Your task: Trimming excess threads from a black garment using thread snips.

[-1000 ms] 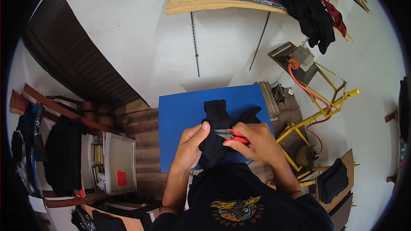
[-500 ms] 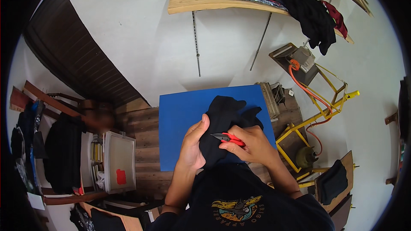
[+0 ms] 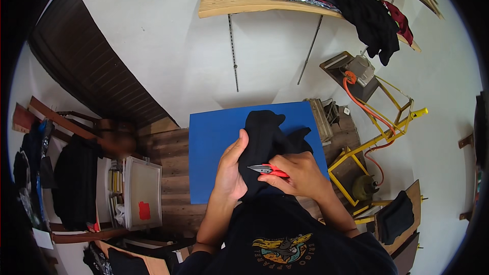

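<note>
A piece of black cloth (image 3: 265,130) is bunched over the blue tabletop (image 3: 211,137), its near part lifted between my hands. My left hand (image 3: 233,168) grips its left edge, thumb up and the other fingers hidden behind the fabric. Red-handled thread snips (image 3: 275,170) sit in my right hand (image 3: 298,172), fingers wrapped round the handles. Their grey blades point left and lie against the cloth, close to my left palm. Whether the blade tips touch a thread is too small to tell.
A wooden shelf (image 3: 229,5) with tape and folded clothes hangs on the wall ahead. To the right stands a yellow metal frame (image 3: 351,165) with an orange hose (image 3: 361,103) and a green gas cylinder (image 3: 363,187). A white-framed panel (image 3: 143,193) is on the left.
The snips have turned a little and shifted slightly left and down on the cloth. The cloth's far end has moved left and up, and my left thumb is higher.
</note>
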A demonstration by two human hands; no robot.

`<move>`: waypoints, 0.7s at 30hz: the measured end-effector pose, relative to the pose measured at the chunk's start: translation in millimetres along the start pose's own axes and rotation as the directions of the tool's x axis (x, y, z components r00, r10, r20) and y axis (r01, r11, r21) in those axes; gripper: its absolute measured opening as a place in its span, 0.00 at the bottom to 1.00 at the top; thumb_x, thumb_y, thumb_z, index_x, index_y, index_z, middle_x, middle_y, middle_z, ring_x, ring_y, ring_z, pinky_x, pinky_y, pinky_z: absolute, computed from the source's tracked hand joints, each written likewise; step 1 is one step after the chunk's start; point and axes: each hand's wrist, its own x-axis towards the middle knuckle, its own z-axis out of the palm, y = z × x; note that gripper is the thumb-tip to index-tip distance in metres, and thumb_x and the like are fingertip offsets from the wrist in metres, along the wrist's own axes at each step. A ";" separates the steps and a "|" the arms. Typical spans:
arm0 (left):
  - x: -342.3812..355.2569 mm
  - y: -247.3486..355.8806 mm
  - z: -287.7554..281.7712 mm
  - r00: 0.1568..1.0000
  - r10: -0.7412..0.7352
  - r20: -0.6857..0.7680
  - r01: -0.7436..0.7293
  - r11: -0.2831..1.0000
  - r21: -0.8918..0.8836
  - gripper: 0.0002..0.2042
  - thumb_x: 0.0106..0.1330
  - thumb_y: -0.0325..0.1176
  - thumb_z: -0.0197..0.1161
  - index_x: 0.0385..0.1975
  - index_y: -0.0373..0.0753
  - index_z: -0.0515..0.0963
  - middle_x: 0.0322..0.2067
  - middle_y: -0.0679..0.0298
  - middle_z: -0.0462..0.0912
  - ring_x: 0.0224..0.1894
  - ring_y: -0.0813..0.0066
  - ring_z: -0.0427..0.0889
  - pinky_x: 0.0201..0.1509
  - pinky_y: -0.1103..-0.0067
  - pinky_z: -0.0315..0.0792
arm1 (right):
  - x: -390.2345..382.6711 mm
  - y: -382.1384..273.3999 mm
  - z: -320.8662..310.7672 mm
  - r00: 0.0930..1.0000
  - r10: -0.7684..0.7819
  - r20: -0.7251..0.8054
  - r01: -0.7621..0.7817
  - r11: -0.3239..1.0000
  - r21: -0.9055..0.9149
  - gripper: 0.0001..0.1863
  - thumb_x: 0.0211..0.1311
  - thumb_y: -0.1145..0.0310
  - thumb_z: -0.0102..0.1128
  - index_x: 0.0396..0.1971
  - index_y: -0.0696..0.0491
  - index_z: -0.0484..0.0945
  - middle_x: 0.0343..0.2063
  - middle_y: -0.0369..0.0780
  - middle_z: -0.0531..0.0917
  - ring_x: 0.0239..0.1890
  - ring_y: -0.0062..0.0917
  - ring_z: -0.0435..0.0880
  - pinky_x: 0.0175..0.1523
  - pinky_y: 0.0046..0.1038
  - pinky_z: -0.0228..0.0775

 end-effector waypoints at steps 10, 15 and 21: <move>3.7 1.0 -2.9 1.000 -0.029 0.013 0.029 0.998 -0.047 0.21 0.74 0.46 0.46 0.50 0.33 0.74 0.46 0.59 0.80 0.46 0.73 0.82 0.50 0.77 0.76 | -5.3 0.1 9.7 0.999 0.050 -0.018 -0.048 0.995 0.086 0.19 0.50 0.57 0.72 0.30 0.54 0.75 0.17 0.38 0.78 0.17 0.23 0.78 0.22 0.24 0.66; -3.3 -2.9 4.2 0.993 0.117 -0.029 -0.105 0.955 0.278 0.21 0.75 0.47 0.45 0.48 0.33 0.75 0.44 0.64 0.80 0.45 0.79 0.79 0.50 0.81 0.72 | 11.2 -4.8 21.6 0.821 0.564 -0.092 -0.433 0.718 0.545 0.15 0.52 0.66 0.72 0.33 0.56 0.75 0.18 0.26 0.69 0.24 0.07 0.63 0.29 0.14 0.57; -0.7 -1.2 -22.2 0.980 0.175 0.089 -0.175 0.571 0.802 0.20 0.76 0.46 0.43 0.41 0.34 0.74 0.36 0.69 0.77 0.39 0.87 0.70 0.46 0.86 0.65 | 16.3 -1.1 31.8 0.809 0.584 -0.064 -0.448 0.684 0.576 0.10 0.58 0.71 0.66 0.25 0.55 0.72 0.19 0.25 0.67 0.24 0.08 0.61 0.29 0.15 0.56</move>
